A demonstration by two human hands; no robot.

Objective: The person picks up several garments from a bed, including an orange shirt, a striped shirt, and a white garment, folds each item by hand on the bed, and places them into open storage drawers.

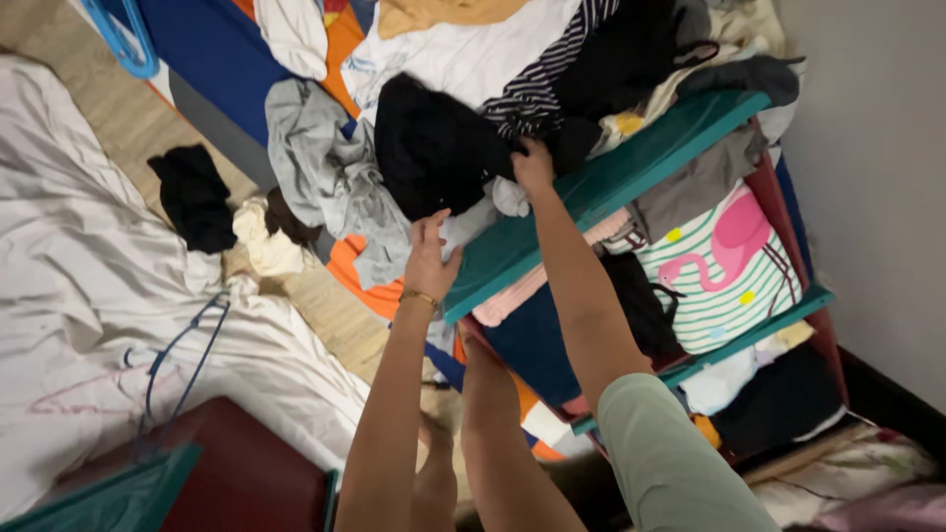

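Right hand (533,164): upper centre of frame, fingers closed on the edge of the black garment (434,143) atop the shelf unit (611,182); grip at the hem, prob. the nearest part to catch.
Left hand (430,258): centre, fingers spread and open, holding nothing; palm sits just beside the teal shelf's front edge and below the garment (looks placed to steady or catch it).
Black garment: bunched on top of the heap, touching the grey cloth (330,177) to its left.
Heap: mixed clothes piled over the top shelf, some hanging off the edge since the pile overfills it.
Lower shelves: folded items incl. a striped flamingo piece (724,266), centre right.
Floor, left: white sheet (69,266), a small black cloth (194,197), blue hanger (123,39) upper left.
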